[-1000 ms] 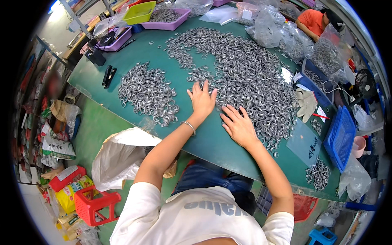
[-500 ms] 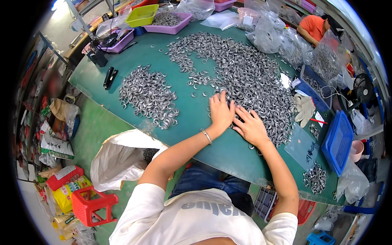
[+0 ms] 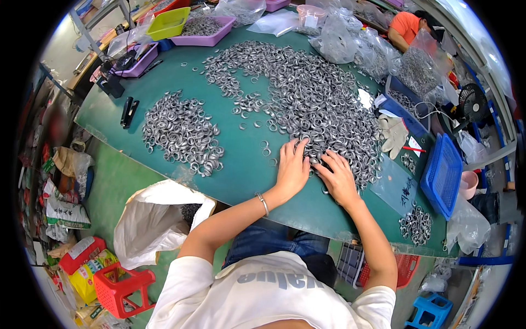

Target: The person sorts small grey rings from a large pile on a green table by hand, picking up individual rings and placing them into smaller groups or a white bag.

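A large heap of small grey metal rings [image 3: 329, 104] spreads over the green table [image 3: 241, 148]. At its near edge lies my left hand [image 3: 293, 165], palm down, with fingers stretched onto the rings. My right hand [image 3: 337, 178] rests just to the right, its fingers spread over the same edge of the heap. Neither hand visibly grips a ring; what lies beneath the palms is hidden. A few loose rings [image 3: 266, 148] lie left of my left hand. Farther left sits a separate, smaller pile of rings [image 3: 181, 131].
A black stapler [image 3: 129, 112] lies at the left. An open white sack [image 3: 148, 225] stands by the near table edge. Toward the right are a glove [image 3: 393, 134], blue baskets [image 3: 442, 175] and a small ring pile [image 3: 416, 225]. Another person [image 3: 406, 28] works at the far right.
The view has shifted a little, moving the table leftward in the picture. My hands have come slightly nearer and rightward over the heap's edge; more loose rings show beside my left hand.
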Available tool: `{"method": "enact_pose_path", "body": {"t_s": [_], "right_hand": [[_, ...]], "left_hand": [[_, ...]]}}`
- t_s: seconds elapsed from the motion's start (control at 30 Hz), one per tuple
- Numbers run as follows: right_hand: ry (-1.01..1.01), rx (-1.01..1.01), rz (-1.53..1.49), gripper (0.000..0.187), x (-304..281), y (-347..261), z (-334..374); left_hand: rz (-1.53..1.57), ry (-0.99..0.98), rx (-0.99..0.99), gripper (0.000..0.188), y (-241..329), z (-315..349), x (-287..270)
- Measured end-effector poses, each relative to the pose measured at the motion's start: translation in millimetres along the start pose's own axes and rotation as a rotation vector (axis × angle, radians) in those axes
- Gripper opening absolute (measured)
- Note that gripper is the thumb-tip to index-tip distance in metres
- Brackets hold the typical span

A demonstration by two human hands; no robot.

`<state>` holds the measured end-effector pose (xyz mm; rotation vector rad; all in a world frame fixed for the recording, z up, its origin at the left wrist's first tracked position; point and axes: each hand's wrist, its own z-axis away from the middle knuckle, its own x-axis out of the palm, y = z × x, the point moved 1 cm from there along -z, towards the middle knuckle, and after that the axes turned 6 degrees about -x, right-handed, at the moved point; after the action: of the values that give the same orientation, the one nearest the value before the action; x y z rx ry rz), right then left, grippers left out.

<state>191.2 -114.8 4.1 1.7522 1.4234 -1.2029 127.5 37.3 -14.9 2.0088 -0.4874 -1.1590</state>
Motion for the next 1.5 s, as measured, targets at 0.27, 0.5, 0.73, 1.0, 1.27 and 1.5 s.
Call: {"method": "enact_pose_path", "body": {"t_s": [0.27,0.5,0.73,1.0,1.27,1.5], "right_hand": [[0.032,0.095,-0.029,0.018,-17,-9,33],[0.114,0.186,0.003,0.020,-31,-14,54],[0.203,0.389,-0.132,0.017,-35,-16,76],[0.451,0.770,-0.343,0.011,-40,-33,82],[0.736,1.102,-1.325,0.009,-35,-57,86],[0.456,0.757,-0.642,0.010,-52,-105,69]], "left_hand": [[-0.027,-0.161,0.133,0.043,27,38,15],[-0.187,-0.265,0.279,0.044,39,50,29],[-0.137,-0.352,0.335,0.037,41,54,2],[-0.344,-0.110,0.044,0.041,-28,22,-43],[0.113,-0.215,0.086,0.036,20,45,-20],[0.803,-0.652,-0.404,0.024,69,90,-31]]}}
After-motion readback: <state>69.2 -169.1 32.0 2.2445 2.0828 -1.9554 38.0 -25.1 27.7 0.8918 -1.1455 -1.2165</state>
